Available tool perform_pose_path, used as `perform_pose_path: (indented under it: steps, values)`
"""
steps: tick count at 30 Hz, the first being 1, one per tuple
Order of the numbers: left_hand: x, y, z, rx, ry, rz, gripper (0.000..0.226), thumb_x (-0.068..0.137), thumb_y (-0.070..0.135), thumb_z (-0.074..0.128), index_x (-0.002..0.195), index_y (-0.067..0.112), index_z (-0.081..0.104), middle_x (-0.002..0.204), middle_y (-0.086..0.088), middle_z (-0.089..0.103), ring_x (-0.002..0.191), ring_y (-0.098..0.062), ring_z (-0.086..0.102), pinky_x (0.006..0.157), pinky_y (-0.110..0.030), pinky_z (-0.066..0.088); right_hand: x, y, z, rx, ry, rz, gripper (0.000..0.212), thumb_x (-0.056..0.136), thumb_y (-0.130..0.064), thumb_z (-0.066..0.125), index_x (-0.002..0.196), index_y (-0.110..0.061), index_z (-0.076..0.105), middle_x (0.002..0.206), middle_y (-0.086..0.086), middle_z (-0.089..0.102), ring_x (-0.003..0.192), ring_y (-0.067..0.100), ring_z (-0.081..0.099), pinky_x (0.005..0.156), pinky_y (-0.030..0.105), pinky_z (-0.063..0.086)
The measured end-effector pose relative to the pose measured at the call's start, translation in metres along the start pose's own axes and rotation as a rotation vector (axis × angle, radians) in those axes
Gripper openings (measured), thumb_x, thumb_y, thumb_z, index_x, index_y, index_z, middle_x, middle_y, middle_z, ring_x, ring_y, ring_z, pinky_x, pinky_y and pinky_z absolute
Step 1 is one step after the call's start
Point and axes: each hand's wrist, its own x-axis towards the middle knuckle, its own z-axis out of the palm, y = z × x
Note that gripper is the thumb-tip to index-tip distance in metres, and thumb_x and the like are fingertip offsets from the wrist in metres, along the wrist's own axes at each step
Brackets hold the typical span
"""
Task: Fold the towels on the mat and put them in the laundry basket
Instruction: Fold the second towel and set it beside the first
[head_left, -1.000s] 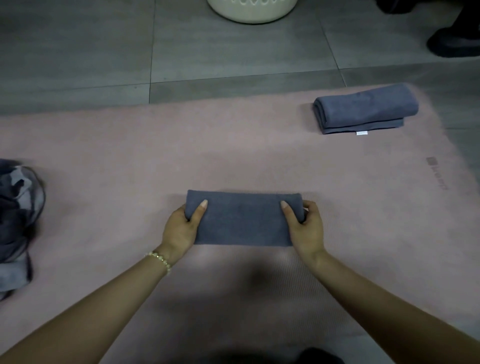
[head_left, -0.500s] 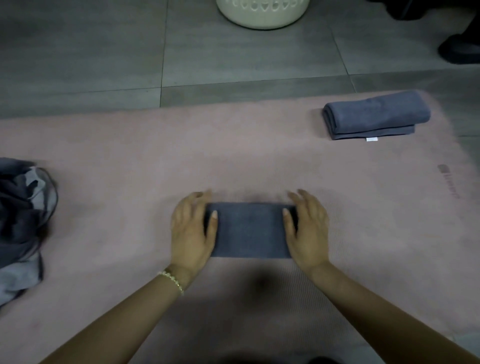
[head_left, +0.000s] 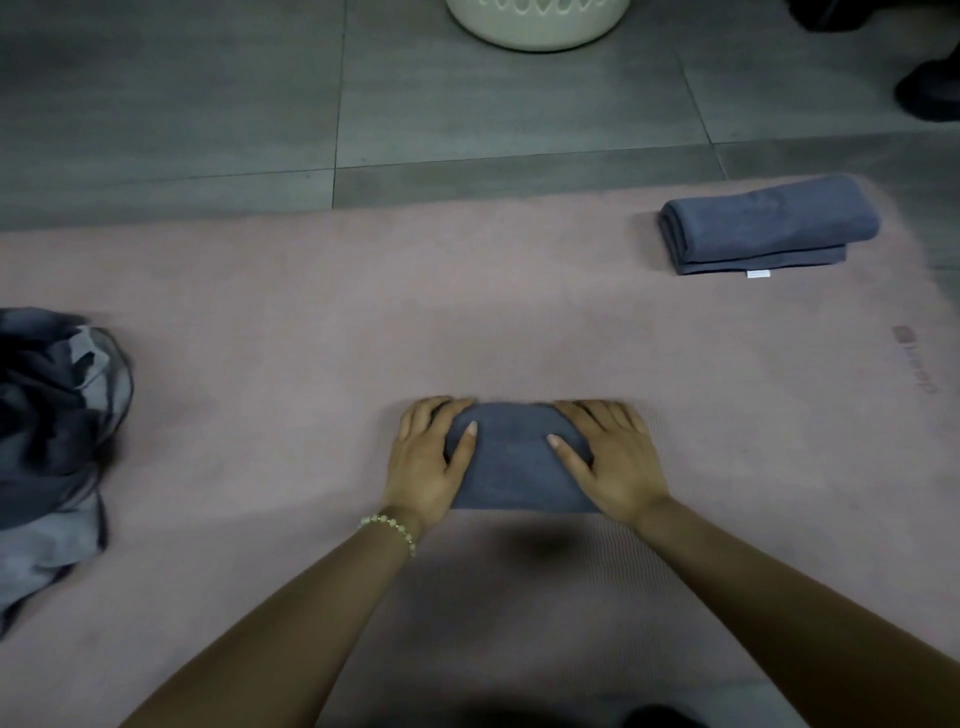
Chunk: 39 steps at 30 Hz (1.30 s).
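Your left hand (head_left: 426, 462) and right hand (head_left: 613, 462) press flat, fingers spread, on the towel (head_left: 514, 467): dark grey, folded small, smooth on the mat (head_left: 311, 322).

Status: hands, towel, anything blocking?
Left hand and right hand flat on folded towel. Second folded towel on mat. Basket path open.
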Motion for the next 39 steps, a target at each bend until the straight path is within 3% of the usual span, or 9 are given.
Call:
perform_pose_path:
  steps: [5, 9, 13, 18, 25, 27, 31, 36, 39]
  values:
    - [-0.015, 0.008, 0.000, -0.261, 0.222, -0.483, 0.069, 0.078, 0.058, 0.062, 0.122, 0.007, 0.047, 0.117, -0.006, 0.047, 0.106, -0.020, 0.047, 0.095, -0.023, 0.036, 0.003, 0.006, -0.010, 0.046, -0.087, 0.038, 0.093, 0.075, -0.081, -0.003, 0.135, -0.029, 0.047, 0.121, -0.004, 0.055, 0.111, 0.017, 0.050, 0.097, 0.032, 0.038]
    - [-0.030, 0.009, -0.003, -0.482, 0.194, -0.706, 0.087, 0.056, 0.083, 0.055, 0.082, 0.000, 0.055, 0.072, -0.008, 0.054, 0.064, -0.016, 0.051, 0.054, -0.029, 0.050, 0.007, 0.005, -0.018, 0.034, -0.133, 0.074, 0.102, 0.066, -0.088, -0.004, 0.128, -0.029, 0.052, 0.116, -0.004, 0.061, 0.106, 0.017, 0.055, 0.093, 0.032, 0.040]
    - [-0.034, 0.016, 0.001, -0.824, 0.020, -0.948, 0.069, 0.061, 0.068, 0.070, 0.098, 0.010, 0.062, 0.101, -0.007, 0.069, 0.096, -0.023, 0.065, 0.094, -0.040, 0.051, 0.009, 0.002, -0.027, 0.169, -0.337, 0.209, 0.068, 0.079, -0.079, 0.028, 0.115, -0.030, 0.057, 0.106, -0.005, 0.068, 0.096, 0.018, 0.061, 0.087, 0.031, 0.047]
    - [-0.037, 0.043, 0.009, -1.077, -0.115, -0.858, 0.072, 0.052, 0.054, 0.083, 0.108, 0.012, 0.066, 0.105, -0.004, 0.072, 0.102, -0.023, 0.067, 0.096, -0.046, 0.050, -0.016, -0.026, -0.014, 0.529, -0.418, 0.275, 0.037, 0.092, -0.055, 0.041, 0.101, -0.025, 0.060, 0.102, -0.004, 0.067, 0.095, 0.015, 0.062, 0.085, 0.026, 0.046]
    - [-0.014, 0.066, -0.007, -1.120, -0.219, -0.612, 0.047, 0.075, 0.027, 0.077, 0.116, 0.010, 0.062, 0.111, -0.009, 0.070, 0.103, -0.022, 0.067, 0.088, -0.036, 0.054, -0.014, -0.034, -0.037, 0.996, -0.323, 0.429, 0.045, 0.083, -0.056, 0.053, 0.114, -0.025, 0.051, 0.111, -0.005, 0.064, 0.098, 0.007, 0.063, 0.079, 0.012, 0.048]
    - [0.001, 0.076, -0.013, -1.066, -0.320, -0.481, 0.047, 0.077, 0.026, 0.075, 0.119, 0.011, 0.060, 0.113, -0.007, 0.069, 0.105, -0.021, 0.066, 0.091, -0.035, 0.053, -0.001, -0.027, -0.052, 1.238, -0.400, 0.496, 0.058, 0.081, -0.055, 0.061, 0.126, -0.021, 0.047, 0.121, -0.001, 0.063, 0.106, 0.009, 0.063, 0.090, 0.019, 0.049]
    - [0.038, 0.102, -0.016, -0.881, -0.421, -0.303, 0.055, 0.078, 0.041, 0.067, 0.125, 0.018, 0.052, 0.117, 0.002, 0.067, 0.105, -0.011, 0.065, 0.085, -0.025, 0.054, 0.010, -0.013, -0.085, 1.484, -0.526, 0.530, 0.052, 0.085, -0.049, 0.055, 0.126, -0.017, 0.056, 0.118, 0.003, 0.068, 0.111, 0.017, 0.063, 0.101, 0.035, 0.046]
    - [0.096, 0.134, -0.013, -0.394, -0.573, -0.081, 0.067, 0.070, 0.074, 0.055, 0.120, 0.030, 0.056, 0.110, 0.014, 0.067, 0.094, -0.001, 0.066, 0.084, -0.024, 0.054, 0.005, 0.017, -0.102, 1.592, -0.386, 0.549, 0.046, 0.089, -0.043, 0.053, 0.128, -0.019, 0.054, 0.122, 0.001, 0.066, 0.114, 0.016, 0.061, 0.098, 0.034, 0.049]
    - [0.126, 0.140, 0.013, -0.099, -0.441, 0.063, 0.053, 0.078, 0.075, 0.044, 0.108, 0.034, 0.061, 0.098, 0.009, 0.069, 0.089, -0.013, 0.065, 0.083, -0.034, 0.052, 0.000, 0.042, -0.109, 1.605, -0.198, 0.604, 0.040, 0.091, -0.039, 0.054, 0.124, -0.018, 0.056, 0.117, -0.001, 0.068, 0.109, 0.014, 0.064, 0.091, 0.028, 0.052]
